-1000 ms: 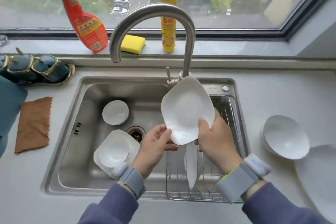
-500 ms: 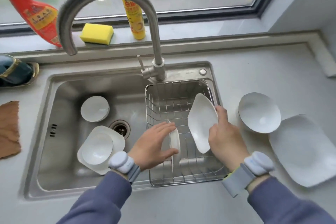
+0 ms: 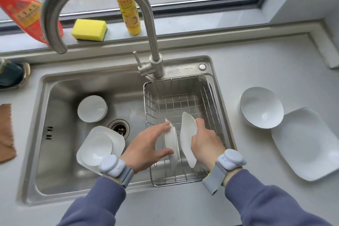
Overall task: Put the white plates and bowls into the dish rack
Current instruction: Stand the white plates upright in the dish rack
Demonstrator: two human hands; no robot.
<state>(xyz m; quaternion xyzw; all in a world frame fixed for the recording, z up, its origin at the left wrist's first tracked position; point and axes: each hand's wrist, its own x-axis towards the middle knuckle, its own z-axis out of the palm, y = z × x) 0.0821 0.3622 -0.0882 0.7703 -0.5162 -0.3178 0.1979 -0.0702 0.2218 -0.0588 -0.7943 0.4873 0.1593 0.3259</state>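
Observation:
A wire dish rack (image 3: pixel 185 88) sits in the right half of the steel sink (image 3: pixel 60 180). Two white plates stand on edge in its near part. My left hand (image 3: pixel 146 147) rests against the left plate (image 3: pixel 172 145), fingers spread around its rim. My right hand (image 3: pixel 206 143) grips the right plate (image 3: pixel 186 138) and holds it upright in the rack. In the sink lie a small white bowl (image 3: pixel 92 108) and a bowl (image 3: pixel 96 149) stacked on a square plate (image 3: pixel 117 138). On the counter to the right stand a large white bowl (image 3: pixel 261 107) and a square white plate (image 3: pixel 308 143).
The curved faucet (image 3: pixel 146 14) arches over the sink's back. On the sill stand a red spray bottle (image 3: pixel 23 14), a yellow sponge (image 3: pixel 89 29) and a yellow detergent bottle (image 3: pixel 129 13). A brown cloth (image 3: pixel 6 134) lies at the left edge.
My right hand has lowered the plate from mid-air into the rack beside the first plate. My left hand has moved onto the first plate. The view has shifted left and down.

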